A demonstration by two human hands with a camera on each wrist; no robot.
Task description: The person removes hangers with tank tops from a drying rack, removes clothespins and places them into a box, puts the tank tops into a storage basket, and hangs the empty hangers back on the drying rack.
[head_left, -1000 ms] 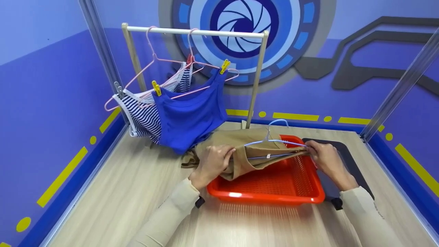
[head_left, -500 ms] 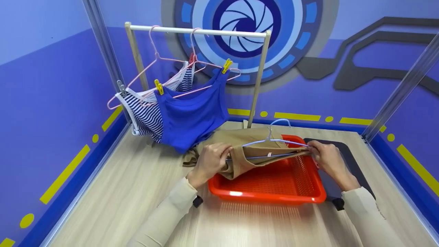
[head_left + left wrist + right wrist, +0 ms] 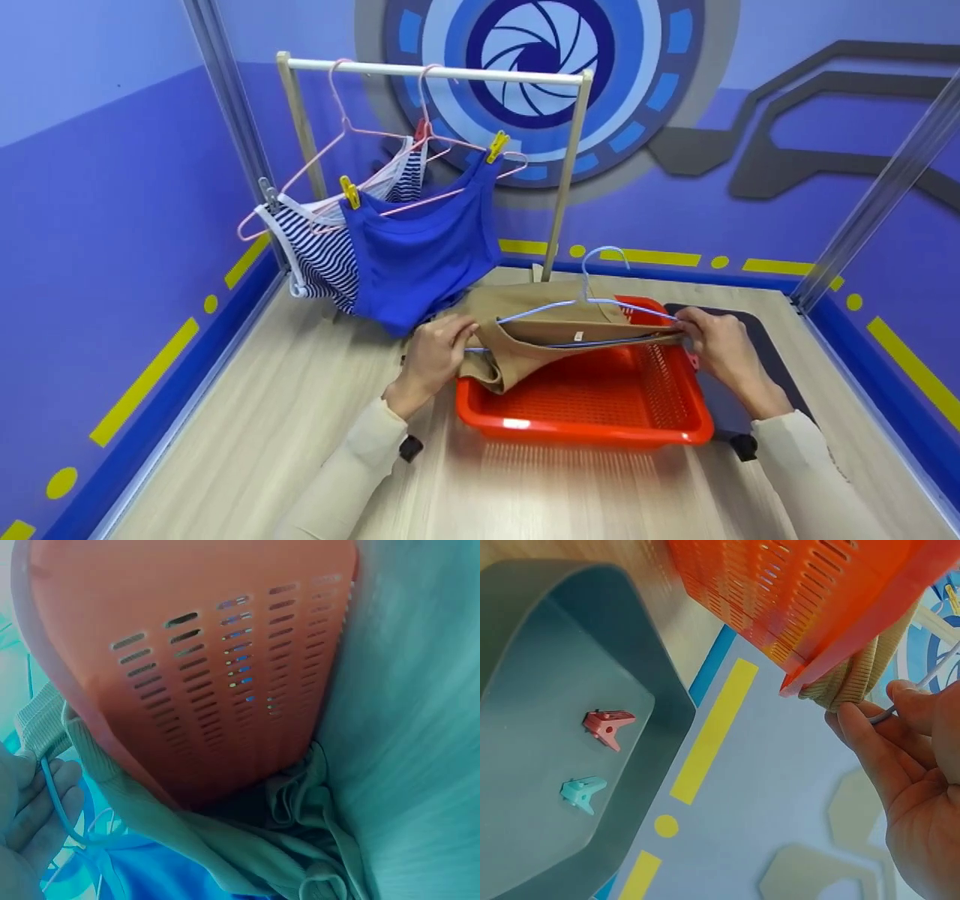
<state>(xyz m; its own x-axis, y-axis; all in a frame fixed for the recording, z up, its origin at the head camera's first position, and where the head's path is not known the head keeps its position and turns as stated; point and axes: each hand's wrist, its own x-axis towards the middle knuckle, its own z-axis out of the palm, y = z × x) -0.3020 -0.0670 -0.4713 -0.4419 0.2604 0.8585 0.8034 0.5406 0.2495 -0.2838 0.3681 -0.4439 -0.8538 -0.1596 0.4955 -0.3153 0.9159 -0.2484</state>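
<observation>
Ahead of the red basket's [image 3: 585, 433] near rim, bare tabletop [image 3: 570, 502] leaves a passage between the left sleeve [image 3: 349, 465] and the right sleeve [image 3: 810, 472]. The basket's near half is reachable from above; over its far half, the tan garment [image 3: 540, 291] and blue hanger [image 3: 584, 298], spread between both hands [image 3: 431, 356] [image 3: 720, 349], bar a descent. Right of the basket, a dark bin [image 3: 525, 765] blocks low passage. Behind its left side, the rack [image 3: 517, 75] and low-hanging blue garment [image 3: 424, 255] obstruct.
</observation>
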